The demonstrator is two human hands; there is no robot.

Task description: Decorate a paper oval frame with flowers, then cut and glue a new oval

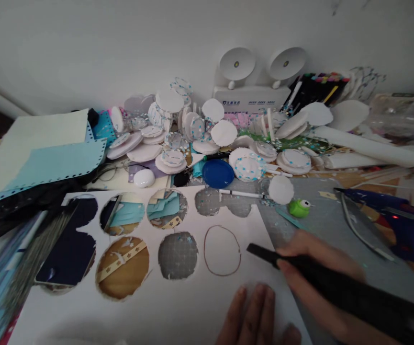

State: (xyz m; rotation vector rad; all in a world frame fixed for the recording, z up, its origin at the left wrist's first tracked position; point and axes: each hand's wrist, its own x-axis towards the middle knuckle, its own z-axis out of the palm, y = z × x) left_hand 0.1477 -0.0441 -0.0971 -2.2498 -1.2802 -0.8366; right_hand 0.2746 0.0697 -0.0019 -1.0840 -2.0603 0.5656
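Observation:
My left hand (257,318) lies flat, fingers stretched out, on a white foam sheet (178,306) at the bottom middle. That sheet has several round holes cut out of it and one circle (222,250) drawn in brown pen. My right hand (318,273) is closed around a long black tool (336,282), whose tip points left toward the sheet's right edge, close to the drawn circle. The tool's handle runs off to the lower right.
Behind the sheet lie piles of white foam discs (207,134), a blue lid (218,173), a white pen (240,193) and a green frog-shaped object (299,207). A blue glue gun (397,215) rests at right on a grey cutting mat (321,225). Blue and pale paper sheets (41,153) lie at left.

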